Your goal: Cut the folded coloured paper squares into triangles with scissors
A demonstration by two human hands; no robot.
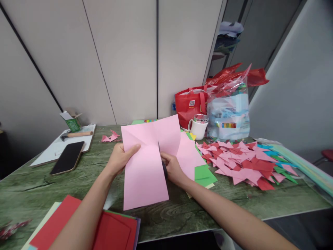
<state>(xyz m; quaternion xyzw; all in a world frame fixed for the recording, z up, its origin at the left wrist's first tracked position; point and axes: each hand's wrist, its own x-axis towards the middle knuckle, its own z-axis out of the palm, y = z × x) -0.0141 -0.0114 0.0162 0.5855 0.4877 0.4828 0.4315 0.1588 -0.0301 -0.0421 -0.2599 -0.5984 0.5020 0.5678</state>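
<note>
The sheet (pixel 145 177), left of and nearer than the mug (pixel 199 131), likely handles as light, flexible and easily creased, best held by its edge, where the left hand (pixel 120 157) pinches it; the right hand (pixel 173 169) grips scissors (pixel 164 170).

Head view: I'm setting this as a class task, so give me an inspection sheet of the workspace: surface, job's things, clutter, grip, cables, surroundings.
Surface: green wood-patterned table.
Job's things: pink sheet, cut partway; scissors, mostly hidden.
Clutter: phone, hammer, box, mug, heap of cut paper, red paper.
Grip: left hand pinches the sheet's left side; right hand holds the scissors.
Cables: nothing seen.
Surroundings: pale panels behind; red bag at the table's back.
</note>
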